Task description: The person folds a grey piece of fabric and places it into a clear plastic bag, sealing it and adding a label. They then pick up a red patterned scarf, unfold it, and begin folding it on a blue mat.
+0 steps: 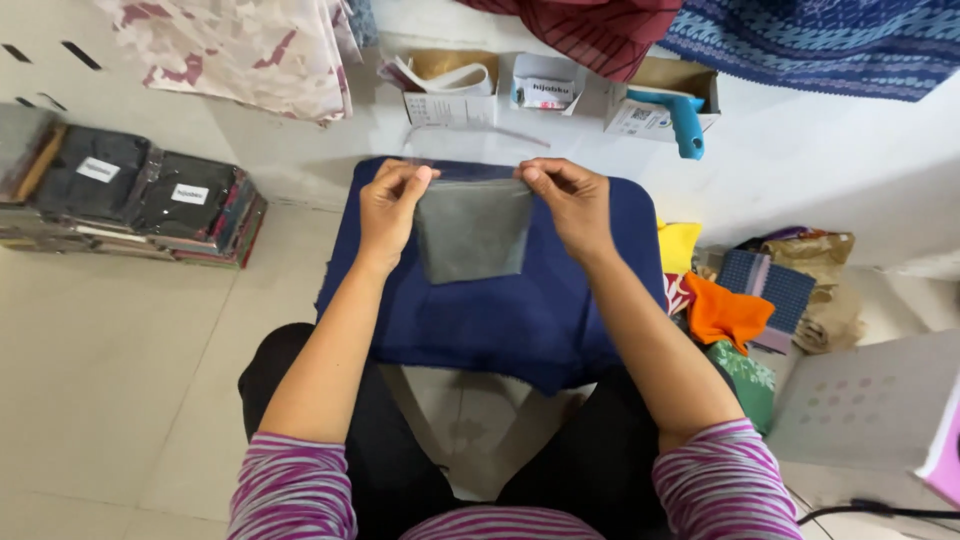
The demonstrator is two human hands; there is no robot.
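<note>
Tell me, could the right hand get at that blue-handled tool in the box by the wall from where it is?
Probably yes. The right hand pinches a corner of the grey folded cloth, and the blue-handled tool lies beyond it with bare floor between, though its grip on the cloth must go first.

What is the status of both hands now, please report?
Left hand and right hand pinch the top corners of the grey folded cloth in clear bag. It rests on the navy cushion. Nothing blocks.

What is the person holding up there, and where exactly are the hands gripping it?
A grey folded cloth in a clear plastic sleeve, pinched at its top two corners: left hand on the left corner, right hand on the right.
</note>
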